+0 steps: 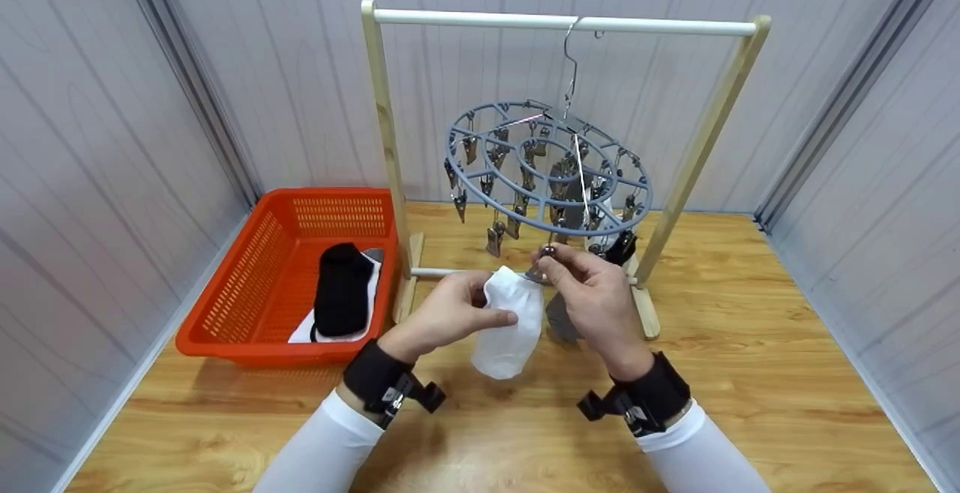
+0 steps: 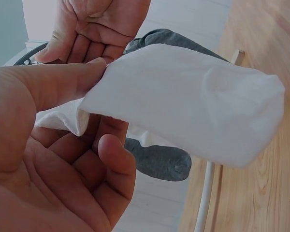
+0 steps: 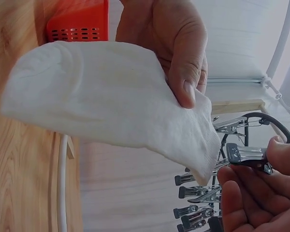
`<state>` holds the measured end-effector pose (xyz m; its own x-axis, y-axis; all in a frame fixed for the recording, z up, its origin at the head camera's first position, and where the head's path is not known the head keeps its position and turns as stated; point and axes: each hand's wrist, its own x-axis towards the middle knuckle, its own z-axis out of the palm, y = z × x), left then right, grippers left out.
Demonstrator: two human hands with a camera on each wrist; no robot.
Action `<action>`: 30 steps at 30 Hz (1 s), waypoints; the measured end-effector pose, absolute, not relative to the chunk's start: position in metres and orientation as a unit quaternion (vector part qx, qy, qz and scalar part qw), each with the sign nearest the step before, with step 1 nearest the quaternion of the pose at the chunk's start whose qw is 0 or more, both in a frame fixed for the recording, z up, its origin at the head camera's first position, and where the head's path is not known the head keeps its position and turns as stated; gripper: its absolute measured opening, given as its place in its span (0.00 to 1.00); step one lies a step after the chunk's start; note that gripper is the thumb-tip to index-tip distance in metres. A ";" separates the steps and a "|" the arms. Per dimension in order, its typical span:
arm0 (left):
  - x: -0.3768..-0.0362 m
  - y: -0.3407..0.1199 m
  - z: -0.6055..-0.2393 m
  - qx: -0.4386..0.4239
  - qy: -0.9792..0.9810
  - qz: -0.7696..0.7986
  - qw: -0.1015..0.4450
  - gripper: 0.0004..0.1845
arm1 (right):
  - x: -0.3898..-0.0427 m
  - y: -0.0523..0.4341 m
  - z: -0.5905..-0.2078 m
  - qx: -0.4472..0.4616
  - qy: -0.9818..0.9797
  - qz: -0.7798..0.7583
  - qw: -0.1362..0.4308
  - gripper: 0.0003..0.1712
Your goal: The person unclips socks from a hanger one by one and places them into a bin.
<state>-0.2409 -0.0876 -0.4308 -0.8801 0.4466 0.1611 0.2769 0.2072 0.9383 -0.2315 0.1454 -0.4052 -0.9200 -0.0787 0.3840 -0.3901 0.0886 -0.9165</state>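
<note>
A white sock hangs toe down below the round drying hanger. My left hand pinches it near its cuff, thumb in front and fingers behind. With thumb and fingers, my right hand holds one metal clip at the hanger's near rim. The clip's tip is right by the cuff in the head view; in the right wrist view it is a little to the side of the sock's edge. Behind the right hand hangs a grey sock, partly hidden.
The hanger's hook is over a white rail on a wooden stand. Several free clips dangle from the ring. At left, an orange basket holds a black sock on white ones.
</note>
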 end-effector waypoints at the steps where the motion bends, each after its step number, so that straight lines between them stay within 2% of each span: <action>1: -0.241 -0.088 -0.431 0.234 0.774 0.584 0.072 0.19 | -0.231 0.145 -0.405 0.160 -0.732 0.651 0.120 0.14; 6: -0.241 -0.089 -0.430 0.235 0.778 0.579 0.068 0.20 | -0.230 0.145 -0.405 0.162 -0.744 0.634 0.135 0.18; 10: -0.241 -0.091 -0.430 0.234 0.777 0.580 0.071 0.21 | -0.228 0.146 -0.404 0.168 -0.766 0.598 0.169 0.20; 13: -0.242 -0.092 -0.430 0.232 0.775 0.583 0.076 0.21 | -0.227 0.147 -0.403 0.194 -0.778 0.553 0.226 0.18; 17: -0.243 -0.094 -0.430 0.230 0.773 0.587 0.077 0.22 | -0.226 0.149 -0.402 0.246 -0.780 0.462 0.343 0.14; 20: -0.244 -0.095 -0.430 0.229 0.774 0.585 0.076 0.21 | -0.226 0.152 -0.399 0.263 -0.769 0.418 0.406 0.12; 30: -0.248 -0.100 -0.433 0.227 0.775 0.581 0.096 0.19 | -0.224 0.160 -0.385 0.277 -0.704 0.431 0.492 0.05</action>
